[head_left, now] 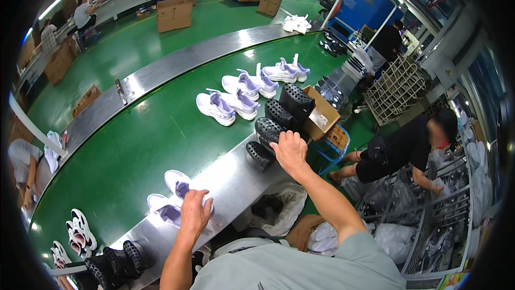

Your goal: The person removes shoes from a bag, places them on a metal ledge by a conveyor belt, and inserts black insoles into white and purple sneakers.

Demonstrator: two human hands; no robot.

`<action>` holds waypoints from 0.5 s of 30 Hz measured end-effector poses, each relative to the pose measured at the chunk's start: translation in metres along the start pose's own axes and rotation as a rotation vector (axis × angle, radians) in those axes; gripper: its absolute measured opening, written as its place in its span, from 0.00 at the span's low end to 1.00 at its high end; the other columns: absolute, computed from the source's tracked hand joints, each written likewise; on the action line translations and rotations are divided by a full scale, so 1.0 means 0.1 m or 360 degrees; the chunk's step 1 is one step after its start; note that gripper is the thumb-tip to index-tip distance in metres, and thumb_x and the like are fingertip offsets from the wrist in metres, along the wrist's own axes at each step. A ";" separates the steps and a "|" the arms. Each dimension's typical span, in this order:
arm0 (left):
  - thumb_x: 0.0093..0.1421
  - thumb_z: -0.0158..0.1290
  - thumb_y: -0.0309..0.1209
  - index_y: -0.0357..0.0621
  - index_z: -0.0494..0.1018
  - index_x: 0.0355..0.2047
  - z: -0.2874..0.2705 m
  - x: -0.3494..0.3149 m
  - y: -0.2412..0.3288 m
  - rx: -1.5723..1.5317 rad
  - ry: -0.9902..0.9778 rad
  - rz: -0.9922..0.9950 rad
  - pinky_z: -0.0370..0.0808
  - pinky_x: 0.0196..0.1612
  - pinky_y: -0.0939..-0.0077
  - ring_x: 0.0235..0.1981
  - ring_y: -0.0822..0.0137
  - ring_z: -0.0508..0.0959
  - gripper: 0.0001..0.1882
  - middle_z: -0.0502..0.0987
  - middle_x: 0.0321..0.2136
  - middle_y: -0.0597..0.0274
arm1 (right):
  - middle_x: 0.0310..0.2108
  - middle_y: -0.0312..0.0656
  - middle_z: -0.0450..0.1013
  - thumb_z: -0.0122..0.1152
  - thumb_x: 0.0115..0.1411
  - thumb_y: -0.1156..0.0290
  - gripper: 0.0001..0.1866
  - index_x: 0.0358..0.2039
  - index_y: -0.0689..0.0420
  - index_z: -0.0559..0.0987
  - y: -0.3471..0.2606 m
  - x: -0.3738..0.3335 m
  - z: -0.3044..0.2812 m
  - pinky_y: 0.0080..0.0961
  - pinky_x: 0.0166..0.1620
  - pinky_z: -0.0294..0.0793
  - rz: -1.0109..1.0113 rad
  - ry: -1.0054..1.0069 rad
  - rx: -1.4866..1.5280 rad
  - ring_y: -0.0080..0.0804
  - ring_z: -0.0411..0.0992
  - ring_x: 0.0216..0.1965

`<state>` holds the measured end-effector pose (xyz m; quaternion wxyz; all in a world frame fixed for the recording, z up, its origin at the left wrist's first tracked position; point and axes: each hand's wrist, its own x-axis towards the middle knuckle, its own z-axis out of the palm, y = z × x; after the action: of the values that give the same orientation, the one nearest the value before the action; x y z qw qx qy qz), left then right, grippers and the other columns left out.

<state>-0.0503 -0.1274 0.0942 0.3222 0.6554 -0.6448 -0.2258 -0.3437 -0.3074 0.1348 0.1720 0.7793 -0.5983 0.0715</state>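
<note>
My left hand (194,212) rests on a white and lilac sneaker (179,186) at the near edge of the green conveyor belt (134,150); its twin (163,210) lies beside it. My right hand (289,150) grips a black studded shoe sole (266,129), one of several black soles stacked in a row (284,110) on the steel rim (230,174) of the belt. The fingers curl over the sole's edge.
Three pairs of white and lilac sneakers (244,94) ride farther up the belt. An open cardboard box (322,113) sits by the soles. A person in black (407,148) crouches at right near wire racks (394,89). Black soles (115,263) and sandals (78,231) lie at lower left.
</note>
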 end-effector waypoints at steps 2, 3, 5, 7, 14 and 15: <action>0.52 0.65 0.30 0.40 0.75 0.48 -0.28 0.01 0.20 0.0121 0.0162 0.0132 0.73 0.52 0.56 0.50 0.44 0.74 0.23 0.74 0.49 0.44 | 0.32 0.43 0.70 0.68 0.54 0.56 0.19 0.35 0.59 0.77 -0.24 -0.07 -0.48 0.36 0.38 0.73 -0.0293 0.0119 0.0384 0.42 0.71 0.37; 0.49 0.67 0.32 0.41 0.74 0.51 -0.41 0.05 0.30 0.0235 0.0300 0.0294 0.70 0.56 0.53 0.56 0.42 0.70 0.28 0.71 0.54 0.43 | 0.31 0.43 0.69 0.69 0.53 0.58 0.19 0.36 0.59 0.76 -0.38 -0.14 -0.68 0.35 0.36 0.73 -0.0502 0.0064 0.0500 0.42 0.70 0.36; 0.44 0.71 0.42 0.45 0.69 0.58 -0.59 0.10 0.53 0.0294 0.0054 0.0403 0.62 0.63 0.49 0.63 0.38 0.63 0.41 0.66 0.59 0.43 | 0.31 0.42 0.67 0.69 0.53 0.60 0.20 0.39 0.60 0.77 -0.61 -0.37 -1.02 0.34 0.35 0.72 -0.0923 -0.0074 0.0778 0.42 0.70 0.35; 0.48 0.69 0.44 0.46 0.68 0.60 -0.51 0.11 0.58 0.0112 -0.0424 0.0484 0.67 0.58 0.52 0.57 0.41 0.69 0.40 0.67 0.57 0.43 | 0.31 0.42 0.69 0.67 0.55 0.60 0.17 0.38 0.60 0.76 -0.72 -0.64 -1.10 0.35 0.35 0.73 -0.1065 -0.0326 0.0963 0.41 0.71 0.35; 0.53 0.66 0.42 0.48 0.74 0.55 -0.33 -0.31 0.03 -0.0097 -0.1222 0.0214 0.72 0.47 0.54 0.44 0.48 0.75 0.30 0.76 0.42 0.50 | 0.27 0.48 0.74 0.63 0.60 0.57 0.17 0.32 0.60 0.76 -1.11 -1.16 -0.88 0.44 0.33 0.75 -0.1118 -0.1079 0.1008 0.50 0.76 0.28; 0.52 0.67 0.41 0.45 0.73 0.55 -0.35 -0.35 -0.12 -0.0199 -0.0676 0.0220 0.72 0.48 0.54 0.44 0.47 0.74 0.31 0.76 0.42 0.48 | 0.27 0.51 0.74 0.61 0.60 0.56 0.18 0.31 0.61 0.76 -1.14 -1.13 -0.83 0.46 0.34 0.74 -0.1033 -0.1060 0.1103 0.53 0.75 0.29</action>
<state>-0.0190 -0.0888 0.1059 0.2339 0.5262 -0.7262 -0.3755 -0.2582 -0.1496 0.1556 -0.2778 0.9142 -0.2922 -0.0422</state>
